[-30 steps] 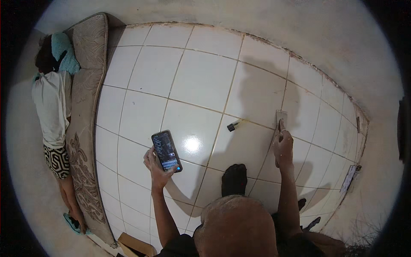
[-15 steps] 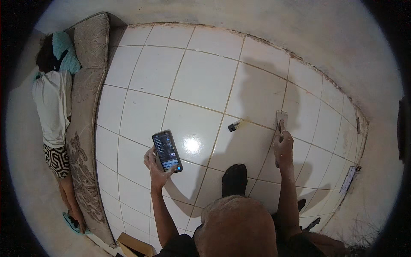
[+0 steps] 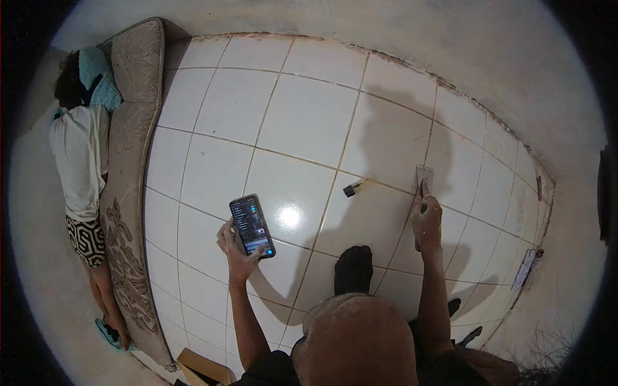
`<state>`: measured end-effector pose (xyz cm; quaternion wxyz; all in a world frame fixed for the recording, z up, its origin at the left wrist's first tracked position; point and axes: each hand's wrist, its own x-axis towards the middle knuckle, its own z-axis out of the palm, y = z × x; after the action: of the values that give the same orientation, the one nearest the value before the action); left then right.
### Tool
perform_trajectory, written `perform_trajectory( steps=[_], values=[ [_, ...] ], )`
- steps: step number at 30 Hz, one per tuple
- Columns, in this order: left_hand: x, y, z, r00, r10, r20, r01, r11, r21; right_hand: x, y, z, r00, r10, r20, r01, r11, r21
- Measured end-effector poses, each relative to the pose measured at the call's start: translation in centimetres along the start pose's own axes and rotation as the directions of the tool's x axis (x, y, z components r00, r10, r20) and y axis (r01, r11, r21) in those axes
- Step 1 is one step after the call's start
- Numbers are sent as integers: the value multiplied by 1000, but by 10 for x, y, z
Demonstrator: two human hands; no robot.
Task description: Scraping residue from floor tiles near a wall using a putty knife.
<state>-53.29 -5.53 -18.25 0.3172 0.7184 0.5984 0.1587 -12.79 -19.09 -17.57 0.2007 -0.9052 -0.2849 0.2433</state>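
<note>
My left hand [image 3: 239, 252] is closed around a black smartphone [image 3: 252, 225], its screen lit and facing up, with the thumb over the lower part of the display. In my right hand [image 3: 426, 222] is a putty knife [image 3: 425, 174] with a flat, pale metal blade that points away from me. The fingers wrap around its handle and hide most of it. On the tiles between the two hands lies a small black object [image 3: 351, 190] with a yellowish part beside it; its kind is too small to make out.
White floor tiles [image 3: 302, 122] spread around my dark-covered foot [image 3: 353, 270]. At the left, a person [image 3: 84, 161] lies on a patterned brown sofa [image 3: 125, 212]. A cardboard box [image 3: 205, 370] stands at the lower left. Near the right wall is a pale, flat item [image 3: 526, 268].
</note>
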Motion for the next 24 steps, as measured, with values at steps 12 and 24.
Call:
perform_trajectory(
  steps=[12, 24],
  values=[
    [1, -17, 0, 999, 37, 5, -36, 995, -97, -2, -3, 0, 986, -122, -112, 126, 992, 26],
    [3, -14, -7, 995, 52, 85, -34, 979, -203, -1, 4, 8, 983, -121, -137, 126, 992, 28]
  ],
)
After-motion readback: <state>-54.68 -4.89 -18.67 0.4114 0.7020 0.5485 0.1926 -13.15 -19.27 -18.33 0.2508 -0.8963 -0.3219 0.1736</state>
